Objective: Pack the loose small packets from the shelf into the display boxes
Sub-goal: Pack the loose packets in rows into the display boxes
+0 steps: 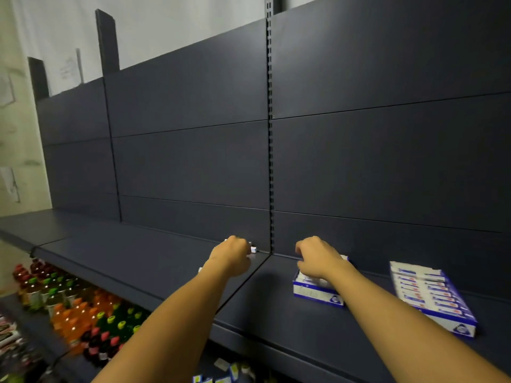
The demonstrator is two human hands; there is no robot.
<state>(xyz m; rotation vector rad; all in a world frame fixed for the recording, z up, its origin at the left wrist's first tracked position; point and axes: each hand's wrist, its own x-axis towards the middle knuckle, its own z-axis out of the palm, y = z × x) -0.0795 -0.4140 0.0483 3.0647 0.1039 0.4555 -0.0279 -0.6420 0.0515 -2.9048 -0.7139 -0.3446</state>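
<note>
My left hand reaches to the back of the dark shelf, fingers curled over small white-and-blue packets that stick out at its right side. Another packet edge shows beside my left wrist. My right hand hovers over a small blue-and-white display box, fingers curled downward into its open top; whether it holds a packet is hidden. A second, longer display box lies at the right, filled with rows of packets.
The shelf's dark back panel rises straight behind the hands, with a slotted upright between them. Below, a lower shelf holds several coloured drink bottles at the left and small boxes under my arms.
</note>
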